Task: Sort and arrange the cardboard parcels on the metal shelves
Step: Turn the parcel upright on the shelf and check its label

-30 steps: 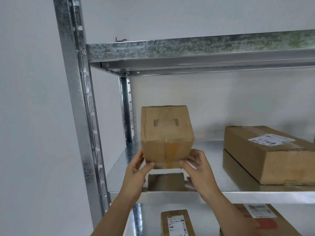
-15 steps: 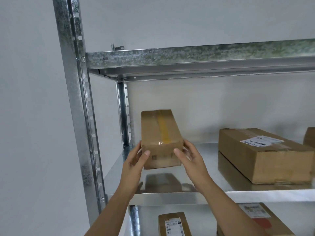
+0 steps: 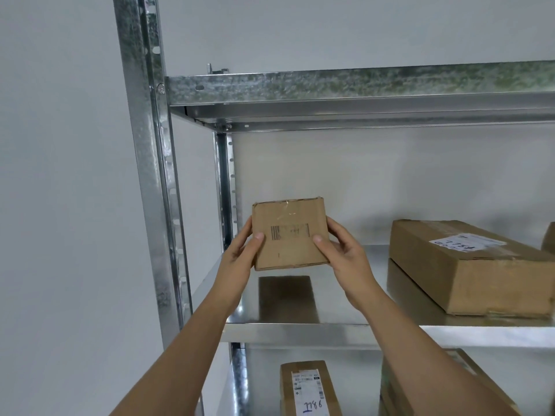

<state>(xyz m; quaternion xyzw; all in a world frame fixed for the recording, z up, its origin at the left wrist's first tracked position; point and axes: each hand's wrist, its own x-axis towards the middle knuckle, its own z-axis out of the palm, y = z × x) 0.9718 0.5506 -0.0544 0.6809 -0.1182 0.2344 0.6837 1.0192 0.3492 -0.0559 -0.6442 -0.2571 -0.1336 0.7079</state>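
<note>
Gripping a small cardboard parcel [image 3: 289,234] from both sides, the left hand [image 3: 240,256] and the right hand [image 3: 345,256] hold it in the air above the left part of the middle metal shelf [image 3: 300,333]. Each thumb lies across the near face, either side of a printed barcode, while the other fingers wrap behind the side edges. That near face is turned toward the camera and stands roughly upright, its top edge creased and worn. Directly beneath, the shiny shelf surface shows the parcel's brown reflection. To the right on the same shelf lies a larger parcel [image 3: 471,265], flat and angled, with a white label on top bearing handwritten digits; it sits well apart from the held one. At the far right edge a sliver of another box [image 3: 549,237] is just visible. An upper shelf [image 3: 360,88] spans overhead, fixed to the perforated front upright [image 3: 144,145]. On the shelf below, a narrow labelled parcel [image 3: 309,388] lies near another parcel [image 3: 480,382] that is partly hidden behind the right forearm.
</note>
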